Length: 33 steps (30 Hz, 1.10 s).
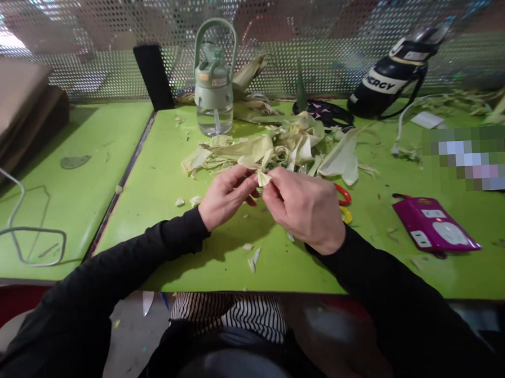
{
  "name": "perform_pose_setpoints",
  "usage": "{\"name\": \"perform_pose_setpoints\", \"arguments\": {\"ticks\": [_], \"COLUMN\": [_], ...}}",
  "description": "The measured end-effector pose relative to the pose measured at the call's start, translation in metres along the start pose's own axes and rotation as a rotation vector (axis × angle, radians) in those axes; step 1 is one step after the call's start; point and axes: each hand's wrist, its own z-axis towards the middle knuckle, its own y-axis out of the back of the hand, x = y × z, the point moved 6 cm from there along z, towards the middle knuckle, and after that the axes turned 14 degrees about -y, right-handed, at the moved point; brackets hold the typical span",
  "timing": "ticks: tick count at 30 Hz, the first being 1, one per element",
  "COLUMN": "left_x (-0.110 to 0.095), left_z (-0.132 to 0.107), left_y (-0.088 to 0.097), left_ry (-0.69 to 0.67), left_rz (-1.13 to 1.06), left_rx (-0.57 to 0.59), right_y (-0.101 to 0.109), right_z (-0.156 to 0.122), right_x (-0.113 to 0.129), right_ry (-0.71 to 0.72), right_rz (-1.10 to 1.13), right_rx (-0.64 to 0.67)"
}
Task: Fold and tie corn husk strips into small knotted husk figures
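Both hands meet above the green table around a small folded piece of corn husk (264,177), pale yellow and shaped like a bow or flower. My left hand (229,194) pinches its left side between thumb and fingers. Curled in a closed grip, my right hand (305,206) holds it from the right; its fingertips are partly hidden. Just behind them lies a loose pile of dry corn husks (242,149). Scissors with red and yellow handles (345,213) stick out partly from behind my right hand. Small husk scraps (253,262) are scattered on the tabletop near me.
A pale green water bottle (214,95) and a black bottle (388,80) stand by the perforated metal screen (114,55). On the right lies a purple power strip (434,224). Brown cardboard (11,106) and a white cable (22,195) occupy the left. The table (189,271) ends close to my lap.
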Motion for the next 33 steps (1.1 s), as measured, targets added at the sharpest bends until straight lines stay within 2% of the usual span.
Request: {"name": "perform_pose_setpoints", "arguments": {"ticks": [5, 9, 13, 16, 20, 24, 30, 33], "left_x": [-0.006, -0.002, 0.004, 0.007, 0.007, 0.003, 0.004, 0.006], "left_z": [-0.004, -0.004, 0.0, 0.001, 0.001, 0.002, 0.002, 0.0], "left_y": [-0.007, -0.003, 0.003, 0.007, 0.005, 0.005, 0.011, 0.01], "left_ry": [0.079, 0.11, 0.12, 0.122, 0.155, 0.125, 0.078, 0.089], "left_rz": [-0.058, -0.047, -0.042, -0.023, -0.017, 0.006, 0.099, 0.12], "left_rx": [-0.026, -0.044, -0.009, 0.005, 0.005, 0.04, 0.009, -0.017], "right_y": [0.004, 0.001, -0.004, -0.003, -0.001, 0.002, -0.007, -0.007], "right_z": [-0.001, -0.003, -0.001, 0.002, 0.003, 0.004, 0.004, 0.003], "right_x": [0.005, 0.004, -0.005, -0.016, -0.014, -0.015, -0.015, -0.013], "right_ry": [-0.003, -0.005, -0.057, -0.131, -0.028, -0.053, -0.106, -0.093], "right_rz": [0.085, 0.111, 0.167, 0.183, 0.164, 0.183, 0.225, 0.249], "right_rx": [-0.004, 0.006, 0.018, -0.037, -0.07, -0.087, 0.115, 0.116]}}
